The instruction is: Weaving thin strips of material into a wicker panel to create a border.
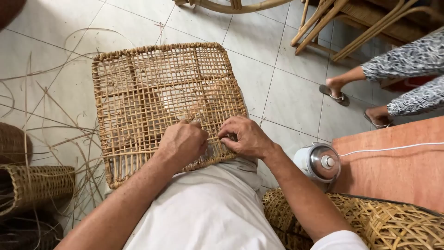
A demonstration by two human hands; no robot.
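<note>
A square woven cane panel [157, 83] with an open grid and a braided rim rests on my lap, tilted away from me. My left hand [182, 142] lies on its near part, fingers curled and pinching a cane strand in the weave. My right hand [244, 136] sits just beside it, fingers bent down onto the same row of weaving. The fingertips of both hands are partly hidden against the mesh. My white shirt [203, 208] fills the bottom middle.
Loose cane strips [51, 120] lie scattered on the tiled floor at left, beside woven baskets [32, 185]. A small white and metal pot [319, 161] stands at right by a brown board [397, 162]. Another person's sandalled feet [337, 90] and cane chairs [351, 23] are at top right.
</note>
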